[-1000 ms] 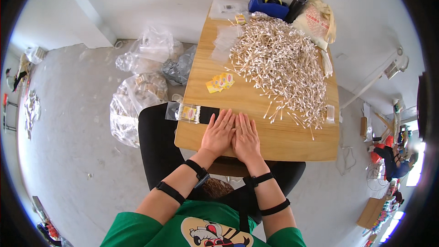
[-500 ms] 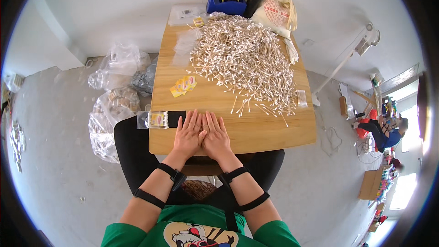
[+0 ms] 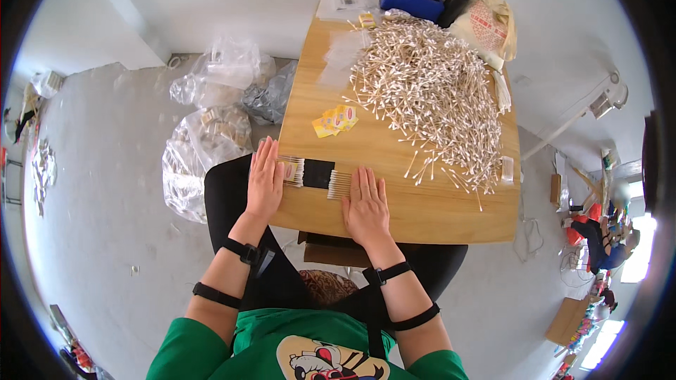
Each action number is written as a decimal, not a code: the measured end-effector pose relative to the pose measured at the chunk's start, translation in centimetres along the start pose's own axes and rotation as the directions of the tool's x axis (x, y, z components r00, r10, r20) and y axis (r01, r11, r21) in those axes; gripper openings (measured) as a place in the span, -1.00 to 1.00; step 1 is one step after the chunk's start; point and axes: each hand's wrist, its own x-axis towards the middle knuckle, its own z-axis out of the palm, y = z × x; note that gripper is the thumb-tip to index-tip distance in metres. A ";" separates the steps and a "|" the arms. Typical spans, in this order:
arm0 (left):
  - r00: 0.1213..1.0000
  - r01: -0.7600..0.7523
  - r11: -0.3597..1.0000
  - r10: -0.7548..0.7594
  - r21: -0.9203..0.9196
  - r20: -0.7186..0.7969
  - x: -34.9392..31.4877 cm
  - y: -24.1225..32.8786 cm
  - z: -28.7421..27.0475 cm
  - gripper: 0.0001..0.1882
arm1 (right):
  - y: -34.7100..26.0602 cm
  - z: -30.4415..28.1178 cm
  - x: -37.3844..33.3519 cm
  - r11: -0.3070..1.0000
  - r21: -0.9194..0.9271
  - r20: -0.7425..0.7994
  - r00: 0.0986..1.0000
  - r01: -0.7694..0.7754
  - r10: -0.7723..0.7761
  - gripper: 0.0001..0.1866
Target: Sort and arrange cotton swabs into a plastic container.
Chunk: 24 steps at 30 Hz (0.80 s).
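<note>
My left hand point(image 3: 264, 181) is at the table's left edge, open, its fingers straight and close together. It partly covers a clear packet of cotton swabs point(image 3: 292, 171) with a yellow card inside. My right hand point(image 3: 367, 205) lies flat on the wooden table point(image 3: 436, 214), fingers stretched out, beside a neat row of cotton swabs point(image 3: 339, 184). Its fingers hide the right ends of that row. Between the packet and the row, a black rectangular strip point(image 3: 319, 174) shows on the tabletop. Farther off lie several small yellow cards point(image 3: 335, 120), overlapping one another.
A large heap of loose cotton swabs point(image 3: 429, 84) spreads over the far right. Behind it stand a blue tape dispenser point(image 3: 412, 4), a dark bottle point(image 3: 455, 3) and a cloth bag point(image 3: 484, 27). Clear plastic sleeves point(image 3: 343, 58) lie far left. Plastic sacks point(image 3: 208, 144) sit on the floor.
My hands have parted from side by side: the left to the packet at the table edge, the right to the right. A swab row is uncovered between them. The view has shifted left.
</note>
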 end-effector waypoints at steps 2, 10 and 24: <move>0.999 0.048 0.997 -0.047 -0.065 0.014 0.2 -0.3 -0.2 -0.51 | -0.6 0.3 0.8 1.000 -0.001 0.012 1.000 0.008 -0.008 -0.34; 0.980 -0.011 1.000 0.005 0.027 0.197 0.9 0.3 -0.7 -0.46 | -3.5 0.7 3.4 0.999 0.019 0.021 0.999 0.043 -0.044 -0.33; 0.970 0.003 0.994 0.023 -0.109 0.243 0.8 -1.2 0.2 -0.44 | -3.5 0.2 4.1 0.998 0.014 0.097 0.993 0.067 -0.068 -0.32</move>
